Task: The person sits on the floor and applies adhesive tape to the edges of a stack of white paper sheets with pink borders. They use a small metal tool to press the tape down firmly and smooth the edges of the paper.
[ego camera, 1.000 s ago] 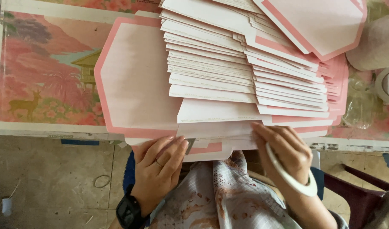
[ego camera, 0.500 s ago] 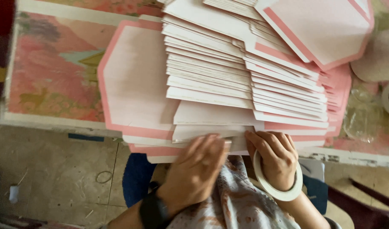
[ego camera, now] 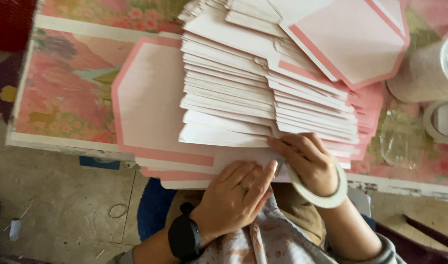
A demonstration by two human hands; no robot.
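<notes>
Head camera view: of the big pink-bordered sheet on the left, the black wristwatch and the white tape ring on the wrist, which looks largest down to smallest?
1. Pink-bordered sheet, clearly largest.
2. White tape ring.
3. Black wristwatch, though both sit nearer the camera, so that gap is unsure.
</notes>
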